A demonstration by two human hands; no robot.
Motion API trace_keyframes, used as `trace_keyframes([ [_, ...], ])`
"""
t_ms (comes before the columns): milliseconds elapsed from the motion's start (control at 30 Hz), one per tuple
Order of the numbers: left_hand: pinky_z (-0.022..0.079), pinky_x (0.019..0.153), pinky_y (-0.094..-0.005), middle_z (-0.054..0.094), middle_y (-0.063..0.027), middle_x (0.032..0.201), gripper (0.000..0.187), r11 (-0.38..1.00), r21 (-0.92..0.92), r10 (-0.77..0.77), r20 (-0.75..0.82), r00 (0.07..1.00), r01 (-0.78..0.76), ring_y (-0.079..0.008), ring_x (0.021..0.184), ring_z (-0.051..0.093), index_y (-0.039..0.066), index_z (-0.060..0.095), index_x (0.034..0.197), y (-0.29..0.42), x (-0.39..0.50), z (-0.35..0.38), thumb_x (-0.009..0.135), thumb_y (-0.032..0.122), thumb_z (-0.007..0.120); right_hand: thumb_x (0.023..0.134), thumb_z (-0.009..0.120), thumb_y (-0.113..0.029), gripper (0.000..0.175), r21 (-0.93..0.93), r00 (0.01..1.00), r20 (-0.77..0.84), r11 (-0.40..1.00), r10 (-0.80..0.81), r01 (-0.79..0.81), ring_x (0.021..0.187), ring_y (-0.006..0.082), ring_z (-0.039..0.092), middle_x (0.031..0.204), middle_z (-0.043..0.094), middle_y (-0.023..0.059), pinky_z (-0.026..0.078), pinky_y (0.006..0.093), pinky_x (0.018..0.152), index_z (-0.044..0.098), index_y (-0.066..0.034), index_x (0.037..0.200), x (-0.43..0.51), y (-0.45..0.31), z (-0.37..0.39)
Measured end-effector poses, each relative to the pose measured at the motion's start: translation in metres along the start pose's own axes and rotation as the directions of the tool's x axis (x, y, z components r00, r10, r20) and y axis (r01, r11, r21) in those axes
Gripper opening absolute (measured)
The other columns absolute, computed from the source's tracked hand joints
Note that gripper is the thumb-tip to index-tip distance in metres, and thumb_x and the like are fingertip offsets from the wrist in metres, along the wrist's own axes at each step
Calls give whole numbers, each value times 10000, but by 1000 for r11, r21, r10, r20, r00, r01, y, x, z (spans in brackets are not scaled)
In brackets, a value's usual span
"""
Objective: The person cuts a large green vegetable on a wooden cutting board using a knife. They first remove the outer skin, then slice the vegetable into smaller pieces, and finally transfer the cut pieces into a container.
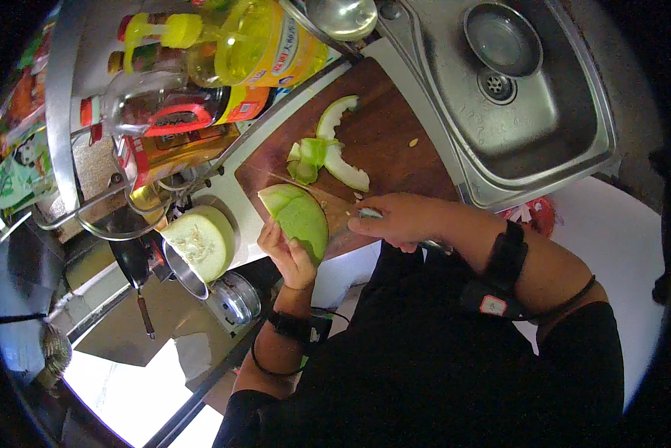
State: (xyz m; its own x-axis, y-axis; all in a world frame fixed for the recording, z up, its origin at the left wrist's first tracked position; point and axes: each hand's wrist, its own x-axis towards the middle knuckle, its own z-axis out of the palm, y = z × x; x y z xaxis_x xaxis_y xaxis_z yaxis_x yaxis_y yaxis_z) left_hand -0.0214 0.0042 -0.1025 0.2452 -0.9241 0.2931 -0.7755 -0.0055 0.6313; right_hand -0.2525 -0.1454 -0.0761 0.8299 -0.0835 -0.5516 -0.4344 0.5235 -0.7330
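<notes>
My left hand (pixel 290 255) grips a thick piece of green-skinned winter melon (pixel 302 218) from below, its skin partly pared at one end. To its right, my right hand (pixel 400 221) is closed around a peeler or small knife (pixel 370 213); only a bit of metal shows at the fingers, so its kind is unclear. Both hands are at the near edge of a brown wooden cutting board (pixel 391 112). On the board lie green peel strips (pixel 307 159), a curved strip of pale melon pith (pixel 344 168) and a few seeds (pixel 413 143). A cut melon half with seeds (pixel 204 241) rests at the left.
A metal pot (pixel 184 274) is under the melon half, beside a lidded metal container (pixel 237 297). Oil and sauce bottles (pixel 268 45) crowd a wire rack at upper left. A steel sink (pixel 570 112) with a metal bowl (pixel 503 39) is at upper right.
</notes>
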Motion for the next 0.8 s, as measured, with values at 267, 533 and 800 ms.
trace_keyframes([
  [267,335,922,-413,407,-184,1140,401,989,137,-52,-66,996,61,-342,1050,406,-1,407,1133,20,17,9,746,25,505,873,495,-460,501,-27,997,-67,999,39,-41,406,131,472,527,468,26,391,270,398,485,-32,1133,-2,-10,16],
  [533,288,1009,-416,415,-186,1258,627,864,-265,-425,77,902,429,-320,1202,363,17,342,1296,-32,46,-34,752,143,625,839,574,-372,535,-31,970,-243,1000,-4,-3,403,135,471,534,487,41,379,275,367,449,-19,1221,-14,-14,50],
  [800,335,978,-394,517,-142,1177,510,999,-37,1,383,924,14,-331,1138,422,46,518,1133,-36,69,-41,707,258,700,844,602,-278,540,-6,925,-378,1000,-25,25,513,98,501,621,499,6,428,251,437,412,-55,1297,-21,-18,97],
])
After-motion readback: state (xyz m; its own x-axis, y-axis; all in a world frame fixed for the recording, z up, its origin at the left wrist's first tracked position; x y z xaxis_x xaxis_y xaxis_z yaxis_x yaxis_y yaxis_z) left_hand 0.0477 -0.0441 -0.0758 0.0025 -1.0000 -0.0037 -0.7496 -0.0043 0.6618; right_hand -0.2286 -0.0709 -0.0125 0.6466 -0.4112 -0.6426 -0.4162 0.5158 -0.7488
